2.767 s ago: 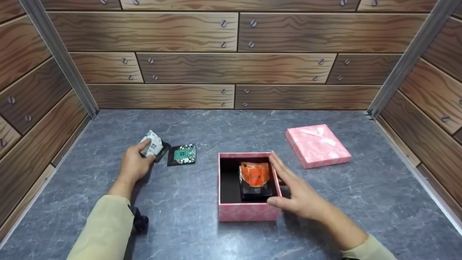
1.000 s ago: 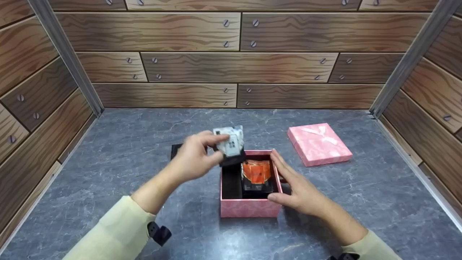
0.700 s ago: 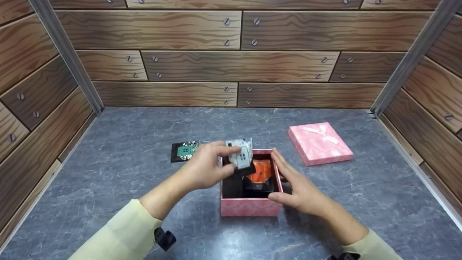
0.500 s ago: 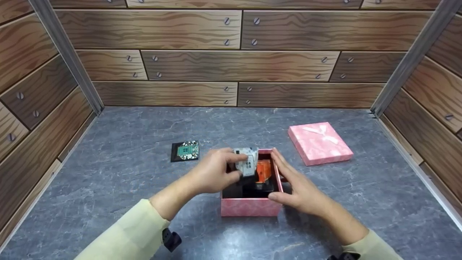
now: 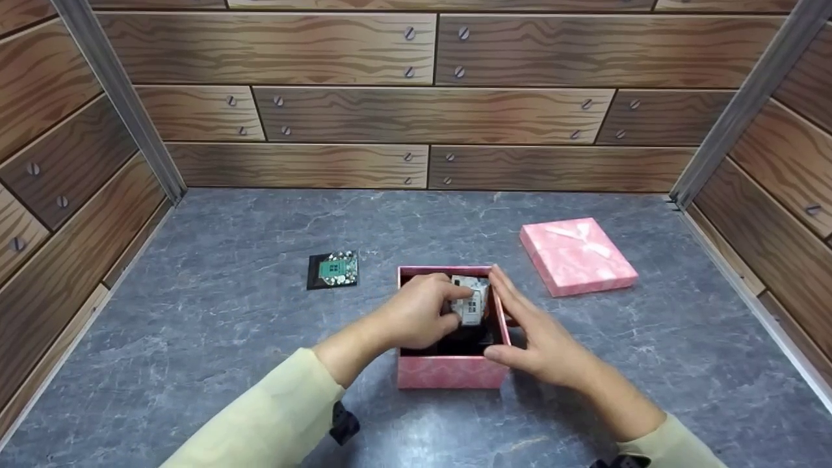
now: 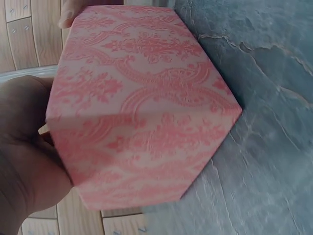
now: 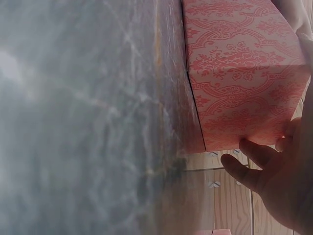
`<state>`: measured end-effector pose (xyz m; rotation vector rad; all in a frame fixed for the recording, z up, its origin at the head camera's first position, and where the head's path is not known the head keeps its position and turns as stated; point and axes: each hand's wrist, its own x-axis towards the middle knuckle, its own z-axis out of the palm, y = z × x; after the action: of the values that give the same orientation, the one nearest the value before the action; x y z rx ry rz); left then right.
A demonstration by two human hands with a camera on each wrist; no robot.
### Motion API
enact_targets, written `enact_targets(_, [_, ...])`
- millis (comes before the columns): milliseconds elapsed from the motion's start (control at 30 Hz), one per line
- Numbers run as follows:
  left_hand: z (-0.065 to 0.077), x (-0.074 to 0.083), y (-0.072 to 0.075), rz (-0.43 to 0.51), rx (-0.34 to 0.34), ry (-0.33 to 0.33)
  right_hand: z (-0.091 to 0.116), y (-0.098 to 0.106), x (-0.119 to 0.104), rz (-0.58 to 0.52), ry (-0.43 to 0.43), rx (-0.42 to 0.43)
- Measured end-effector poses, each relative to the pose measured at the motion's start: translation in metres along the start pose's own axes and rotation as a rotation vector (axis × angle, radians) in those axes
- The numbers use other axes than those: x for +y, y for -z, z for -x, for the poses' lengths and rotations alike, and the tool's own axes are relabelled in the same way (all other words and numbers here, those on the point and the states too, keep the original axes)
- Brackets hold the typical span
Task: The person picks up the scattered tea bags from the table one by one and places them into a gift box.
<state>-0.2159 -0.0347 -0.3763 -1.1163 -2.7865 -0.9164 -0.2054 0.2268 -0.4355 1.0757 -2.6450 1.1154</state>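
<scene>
My left hand [image 5: 422,315] reaches over the left wall of a pink patterned box [image 5: 448,374] and pinches a small white-and-black packet [image 5: 473,302] between thumb and fingers, inside the rim. Beneath the packet the dark interior shows; the orange-and-black packet in there is almost wholly covered. My right hand [image 5: 539,344] rests along the box's right wall, thumb at the near corner and straight fingers toward the far one. In the left wrist view the box's outer walls [image 6: 142,63] hide the packet. The right wrist view shows spread fingers [image 7: 239,171] beside the box [image 7: 244,88].
A green-and-black packet [image 5: 335,270] lies flat on the grey marbled table [image 5: 227,338], left of the box. The pink lid [image 5: 578,257] with a white bow lies behind and to the right. Wood-patterned walls [image 5: 338,117] enclose the back and sides.
My left hand has lifted the white-and-black packet from the table's left, carried it right and lowered it into the box over the orange packet. My right hand has stayed on the box.
</scene>
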Motion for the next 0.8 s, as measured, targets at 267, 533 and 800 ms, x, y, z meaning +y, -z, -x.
enact_targets(267, [-0.013,0.000,-0.005,-0.127,-0.083,0.072,0.000,0.000,0.001,0.009,0.003,0.004])
enact_targets(533, [-0.018,0.001,-0.009,-0.277,-0.123,0.146,0.000,-0.001,0.000,0.005,-0.008,0.009])
enact_targets(800, [-0.020,0.004,-0.012,-0.349,-0.157,0.219,0.000,-0.002,0.000,0.013,-0.002,0.014])
